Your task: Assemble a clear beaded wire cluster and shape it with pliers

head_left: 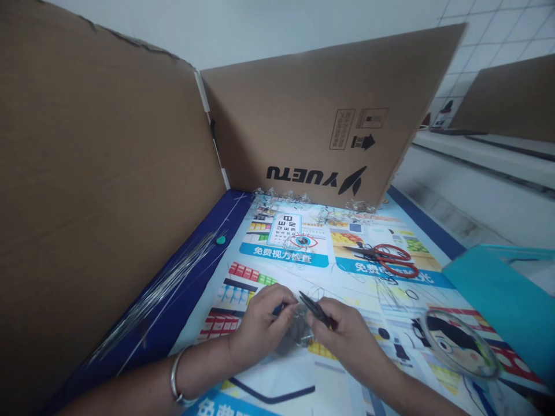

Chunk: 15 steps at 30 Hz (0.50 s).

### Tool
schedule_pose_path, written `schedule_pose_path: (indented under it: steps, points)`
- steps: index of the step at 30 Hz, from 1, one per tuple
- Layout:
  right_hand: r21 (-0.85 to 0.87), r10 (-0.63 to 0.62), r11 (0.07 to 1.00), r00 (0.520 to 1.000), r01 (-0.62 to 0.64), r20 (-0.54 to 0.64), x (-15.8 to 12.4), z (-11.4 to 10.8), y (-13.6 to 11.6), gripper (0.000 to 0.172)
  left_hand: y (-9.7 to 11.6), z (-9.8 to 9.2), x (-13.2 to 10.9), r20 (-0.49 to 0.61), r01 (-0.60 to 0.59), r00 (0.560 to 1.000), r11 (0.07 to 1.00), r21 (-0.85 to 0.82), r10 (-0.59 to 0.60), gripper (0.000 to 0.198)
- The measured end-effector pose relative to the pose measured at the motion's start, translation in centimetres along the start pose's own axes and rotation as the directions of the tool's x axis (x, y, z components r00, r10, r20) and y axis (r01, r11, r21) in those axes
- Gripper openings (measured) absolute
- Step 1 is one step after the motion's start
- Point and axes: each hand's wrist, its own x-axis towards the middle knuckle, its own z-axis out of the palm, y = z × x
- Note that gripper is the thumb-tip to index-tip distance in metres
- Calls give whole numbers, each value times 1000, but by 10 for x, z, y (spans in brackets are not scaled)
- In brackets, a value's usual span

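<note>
My left hand (263, 323), with a silver bangle on its wrist, is closed in a pinch on a small tangle of thin shiny wire (300, 328) near the front middle of the table. Closed around dark pliers (318, 311), my right hand (342, 335) is just to the right of the wire. The tips of the pliers point up and left, close above the wire piece. Something dark shows between the fingers of my left hand, too small to make out.
Red-handled scissors (392, 260) lie beyond my right hand. Long loose wires (173, 289) lie at the left beside a cardboard wall (108, 173). Wire pieces (281, 196) line the back cardboard (321, 127). A wire coil (459, 344) and a turquoise box (503, 306) are at the right.
</note>
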Motion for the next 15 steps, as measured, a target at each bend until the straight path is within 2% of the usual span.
schedule_pose_path:
  steps: [4,8,15]
  points:
    - [12,10,1000,1000,-10,7,0,0,0,24,1,1,1,-20,143,989,986,-85,-145,11]
    - [8,20,1000,1000,-20,12,0,0,-1,22,1,5,2,11,264,963,934,-239,-269,12]
    - [17,24,1000,1000,-25,8,1,1,1,22,-5,11,2,53,371,923,842,-391,-382,15]
